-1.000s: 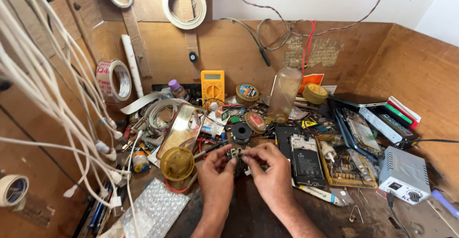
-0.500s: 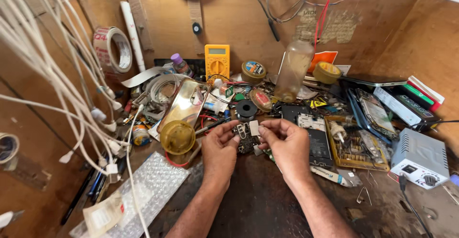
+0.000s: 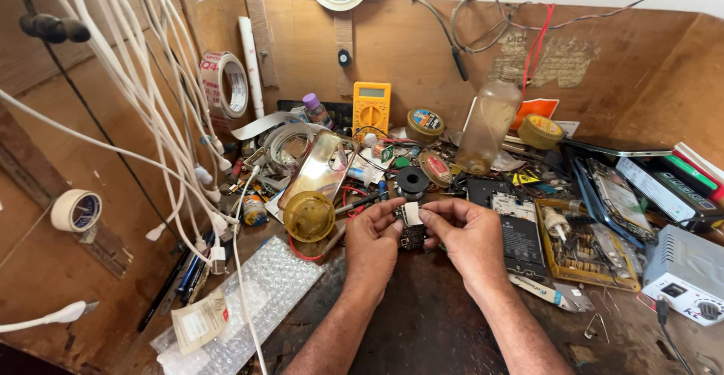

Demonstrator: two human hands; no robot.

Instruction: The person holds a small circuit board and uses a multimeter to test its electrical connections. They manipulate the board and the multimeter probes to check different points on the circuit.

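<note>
— How are your hands set? 
— Your left hand (image 3: 373, 241) and right hand (image 3: 469, 235) meet at the middle, forearms converging from below. 
— And the fingers? 
— Your left thumb and fingertips (image 3: 397, 224) pinch inward; your right fingertips (image 3: 427, 215) pinch opposite, knuckles raised, both wrists bent slightly.

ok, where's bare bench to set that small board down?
Bare dark benchtop shows between the forearms, below the left hand and right hand holding the small circuit board. Bubble wrap borders it left. Behind the hands, around the yellow multimeter, it is crowded.
</note>
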